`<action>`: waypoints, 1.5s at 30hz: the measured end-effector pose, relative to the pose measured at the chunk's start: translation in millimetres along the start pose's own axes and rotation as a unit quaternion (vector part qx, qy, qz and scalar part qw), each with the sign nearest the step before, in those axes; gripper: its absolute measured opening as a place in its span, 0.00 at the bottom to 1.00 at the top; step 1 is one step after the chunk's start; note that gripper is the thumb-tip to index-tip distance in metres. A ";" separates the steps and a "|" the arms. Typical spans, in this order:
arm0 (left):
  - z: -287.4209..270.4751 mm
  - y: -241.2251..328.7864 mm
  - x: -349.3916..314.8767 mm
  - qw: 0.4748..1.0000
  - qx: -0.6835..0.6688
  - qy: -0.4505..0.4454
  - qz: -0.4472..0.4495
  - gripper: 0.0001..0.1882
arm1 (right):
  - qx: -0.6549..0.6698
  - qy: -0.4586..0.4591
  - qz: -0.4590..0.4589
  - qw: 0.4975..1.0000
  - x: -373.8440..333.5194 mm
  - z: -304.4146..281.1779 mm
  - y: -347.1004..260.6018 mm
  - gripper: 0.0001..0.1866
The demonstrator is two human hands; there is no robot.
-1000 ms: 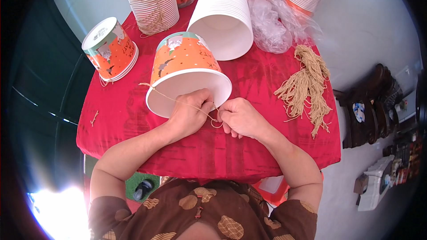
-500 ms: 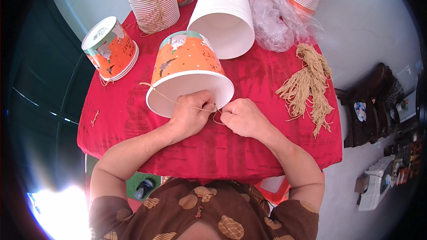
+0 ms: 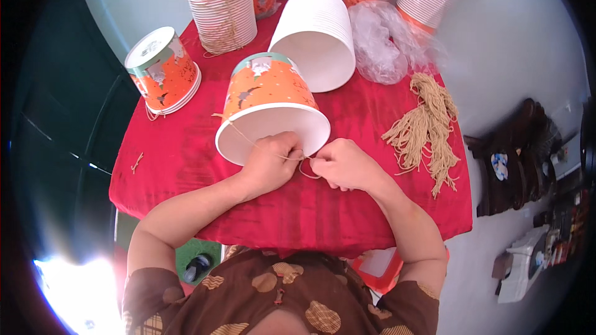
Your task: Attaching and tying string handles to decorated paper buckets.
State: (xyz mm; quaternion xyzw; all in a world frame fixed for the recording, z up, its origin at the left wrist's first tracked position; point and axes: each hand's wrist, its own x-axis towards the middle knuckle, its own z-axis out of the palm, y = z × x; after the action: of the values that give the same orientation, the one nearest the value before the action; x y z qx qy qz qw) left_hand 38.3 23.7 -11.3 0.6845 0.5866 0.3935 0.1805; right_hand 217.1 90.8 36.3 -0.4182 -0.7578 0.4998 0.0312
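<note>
two hands work close together at the rim: the left hand (image 3: 273,160) and right hand (image 3: 343,164) both pinch string (image 3: 243,134). the orange bucket (image 3: 267,91) lies tipped on the table (image 3: 279,217), mouth toward the person. its left side looks tied; the right side seems unfinished. farther out, an upturned bucket stack (image 3: 166,80) trails string, the nested white stack (image 3: 310,18) shows none, and a tan cord bundle (image 3: 428,127) lies rightward.

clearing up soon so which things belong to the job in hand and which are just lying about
Belongs, it seems:
- orange bucket, twine at its rim
- left hand and right hand, both at the twine
- twine bundle, likely supply
- nested buckets, likely supply

Lying about, probably:
- crumpled plastic bag
- twine scrap
- dark shoe
</note>
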 end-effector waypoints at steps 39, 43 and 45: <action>-63.4 -35.6 12.8 0.819 -0.571 -0.052 0.015 0.48 | 0.038 0.413 -0.360 0.836 6.5 -10.2 18.9 0.15; -53.9 -40.2 1.5 0.758 -0.646 -0.079 -0.044 0.43 | 0.016 0.397 -0.370 0.839 13.5 0.1 18.7 0.13; -54.3 -31.1 0.9 0.753 -0.652 -0.051 -0.073 0.40 | 0.027 0.394 -0.361 0.845 14.0 0.6 16.7 0.11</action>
State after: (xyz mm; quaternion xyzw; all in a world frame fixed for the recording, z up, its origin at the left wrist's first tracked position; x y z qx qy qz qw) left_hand -23.0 20.7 0.9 0.3750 0.2257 0.6304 0.6411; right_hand 217.8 102.2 17.7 -0.2753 -0.7653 0.2669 0.5170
